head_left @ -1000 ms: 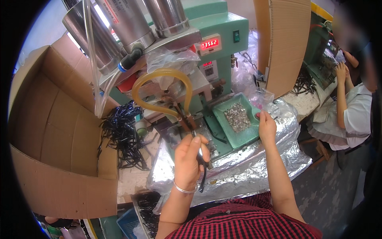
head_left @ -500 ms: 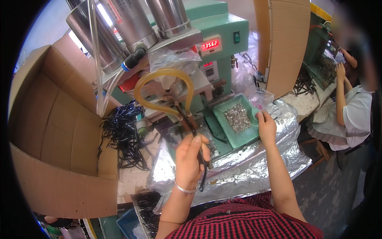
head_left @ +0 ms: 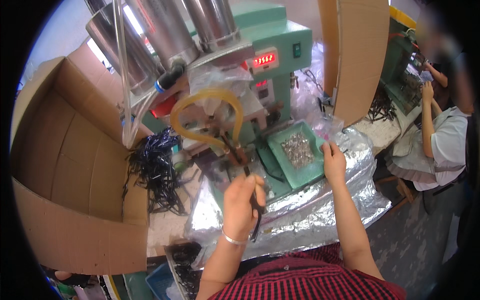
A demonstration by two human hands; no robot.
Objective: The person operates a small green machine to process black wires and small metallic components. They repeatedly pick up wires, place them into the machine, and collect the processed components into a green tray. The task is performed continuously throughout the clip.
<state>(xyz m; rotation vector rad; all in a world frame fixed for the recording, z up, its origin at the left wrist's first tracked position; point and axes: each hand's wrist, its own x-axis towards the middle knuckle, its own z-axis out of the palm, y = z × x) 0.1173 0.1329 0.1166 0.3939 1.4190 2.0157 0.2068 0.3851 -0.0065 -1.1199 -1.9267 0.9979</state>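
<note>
A slim black glasses temple [head_left: 257, 229] with a bent lower end is pinched in my left hand [head_left: 242, 199], its upper end pointing at the copper-coloured jaws [head_left: 237, 157] of a green machine [head_left: 265, 35]. Whether that tip touches the jaws is hard to see. At the right edge of a green tray [head_left: 311, 175], my right hand [head_left: 334, 162] has its fingers curled together; what they hold, if anything, is hidden. Many tiny shiny metal parts [head_left: 299, 150] lie heaped in the tray. A yellow hose [head_left: 207, 93] loops above the jaws.
A big open cardboard box [head_left: 75, 160] stands at the left, with a pile of black temples [head_left: 157, 172] beside it. Crinkled foil [head_left: 357, 175] covers the bench front. An upright cardboard sheet [head_left: 361, 60] parts me from a person in a white sleeve [head_left: 450, 142] working at another machine.
My left hand and the temple have shifted slightly down, and the machine's metal cylinders look a little displaced. My right hand stays almost in place by the tray.
</note>
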